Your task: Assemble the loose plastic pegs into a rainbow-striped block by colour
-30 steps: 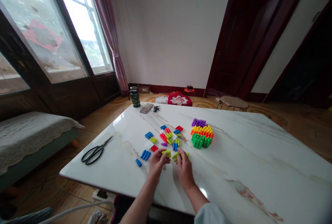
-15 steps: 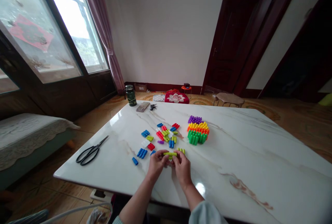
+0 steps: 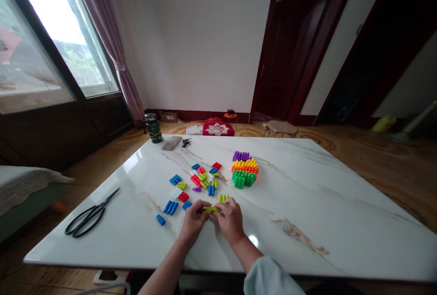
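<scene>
Between the fingertips of both hands is a yellow-green bullet-shaped plastic piece (image 3: 210,209), held low over the table. My left hand (image 3: 195,218) pinches its left end, and my right hand (image 3: 231,220) grips the right end. Just beyond the right fingers lie several more yellow-green pieces (image 3: 223,198). Loose blue pieces (image 3: 170,207) rest left of my left hand, with a red piece (image 3: 183,197) and another blue piece (image 3: 186,205) close by. Farther off, a mixed scatter of pieces (image 3: 205,176) covers the middle. The fingers partly hide what they hold.
Right of the scatter stand upright rows of green pieces (image 3: 243,179), orange and yellow pieces (image 3: 245,166) and purple pieces (image 3: 241,155). Black scissors (image 3: 91,215) lie at the left. A dark bottle (image 3: 153,128), a blurred flat item (image 3: 171,143) and keys (image 3: 186,142) sit at the far edge.
The camera view has turned to the right, so the table's contents appear farther left. Both hands still hold the yellow-green piece, now seen with more of it covered by the fingers.
</scene>
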A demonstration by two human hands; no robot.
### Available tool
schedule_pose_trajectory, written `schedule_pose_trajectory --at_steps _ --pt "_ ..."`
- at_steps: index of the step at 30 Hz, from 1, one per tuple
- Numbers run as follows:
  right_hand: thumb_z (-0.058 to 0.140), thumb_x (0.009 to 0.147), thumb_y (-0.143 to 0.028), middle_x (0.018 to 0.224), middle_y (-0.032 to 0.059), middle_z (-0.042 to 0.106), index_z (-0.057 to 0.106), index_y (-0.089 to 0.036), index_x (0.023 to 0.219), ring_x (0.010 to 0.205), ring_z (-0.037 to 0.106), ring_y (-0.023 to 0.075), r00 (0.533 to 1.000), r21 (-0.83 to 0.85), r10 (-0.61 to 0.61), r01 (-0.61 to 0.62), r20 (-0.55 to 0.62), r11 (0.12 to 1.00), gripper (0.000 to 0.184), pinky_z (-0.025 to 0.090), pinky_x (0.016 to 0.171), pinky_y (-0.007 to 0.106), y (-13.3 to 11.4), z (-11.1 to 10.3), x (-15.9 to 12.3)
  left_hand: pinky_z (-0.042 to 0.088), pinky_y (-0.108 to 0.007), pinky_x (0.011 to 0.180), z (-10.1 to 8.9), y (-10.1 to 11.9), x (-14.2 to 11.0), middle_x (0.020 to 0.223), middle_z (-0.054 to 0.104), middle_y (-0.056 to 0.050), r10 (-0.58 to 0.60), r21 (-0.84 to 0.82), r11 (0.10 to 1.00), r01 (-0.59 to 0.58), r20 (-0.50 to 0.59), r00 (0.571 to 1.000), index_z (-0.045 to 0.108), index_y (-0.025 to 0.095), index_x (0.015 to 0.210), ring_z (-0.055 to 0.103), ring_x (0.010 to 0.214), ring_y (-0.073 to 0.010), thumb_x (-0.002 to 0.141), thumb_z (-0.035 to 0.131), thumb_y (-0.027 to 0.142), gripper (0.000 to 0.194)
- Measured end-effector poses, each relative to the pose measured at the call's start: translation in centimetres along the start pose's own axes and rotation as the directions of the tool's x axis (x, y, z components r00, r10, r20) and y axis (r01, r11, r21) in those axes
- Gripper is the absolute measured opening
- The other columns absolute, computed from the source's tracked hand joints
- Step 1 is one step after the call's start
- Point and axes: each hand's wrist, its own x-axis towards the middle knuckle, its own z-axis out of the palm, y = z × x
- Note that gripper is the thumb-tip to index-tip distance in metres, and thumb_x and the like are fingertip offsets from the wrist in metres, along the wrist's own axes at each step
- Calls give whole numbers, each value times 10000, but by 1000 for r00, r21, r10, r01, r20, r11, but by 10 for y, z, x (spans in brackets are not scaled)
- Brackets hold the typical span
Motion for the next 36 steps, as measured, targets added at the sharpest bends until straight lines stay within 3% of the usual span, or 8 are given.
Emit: schedule_pose_trajectory --at_steps 5,8,10,13,16,22,30,36 --pt "625 807 -145 858 33 628 677 -221 803 813 580 166 995 55 -96 95 31 994 92 467 723 253 11 -22 7 531 -250 634 5 -1 0 856 685 -52 -2 -69 998 2 9 1000 675 177 1020 643 706 -164 718 729 335 344" --pt "570 828 -196 837 36 612 642 -191 859 719 570 150 991 169 19 4 -132 986 79 468 656 243 46 -35 11 519 -234 569 6 0 1 852 673 -50 -25 -102 995 23 -18 1000 649 180 1073 619 655 -144 748 706 378 385" --pt "566 816 -257 822 54 629 637 -167 877 707 580 167 959 171 123 -81 -255 982 130 471 644 262 79 -46 14 515 -232 557 6 2 1 797 670 -47 -31 -64 998 30 -15 999 668 175 1019 611 633 -144 761 692 399 342" --pt "573 756 -269 803 74 668 654 -151 834 708 609 195 928 84 227 -211 -296 974 163 479 684 297 123 -61 21 521 -239 559 7 4 1 749 672 -46 -36 -13 999 36 -3 999 691 171 967 617 614 -151 766 686 417 318" --pt "559 727 -243 836 101 698 681 -135 858 746 635 219 910 -4 278 -294 -306 956 209 479 707 312 149 -69 28 536 -252 564 7 5 1 749 689 -53 -65 -6 998 65 -7 998 700 171 940 635 619 -167 758 688 446 330" --pt "550 718 -202 850 90 698 711 -144 889 770 634 215 895 -82 300 -344 -331 936 242 458 699 293 158 -70 45 560 -275 585 7 4 0 777 712 -61 -107 -13 994 107 -8 994 707 176 914 657 646 -190 740 695 488 358" --pt "570 772 -238 891 38 677 714 -229 907 695 604 159 848 -146 379 -456 -370 878 197 323 532 251 154 -67 54 551 -272 558 7 2 2 732 706 -51 -107 -15 994 107 -20 994 712 175 892 640 595 -178 732 699 499 362" --pt "573 769 -247 903 46 671 711 -217 913 697 599 163 841 -116 394 -462 -370 879 202 330 541 251 154 -66 54 530 -247 558 8 -2 1 717 685 -35 -121 -13 993 121 3 993 698 174 906 625 600 -160 769 679 481 337"
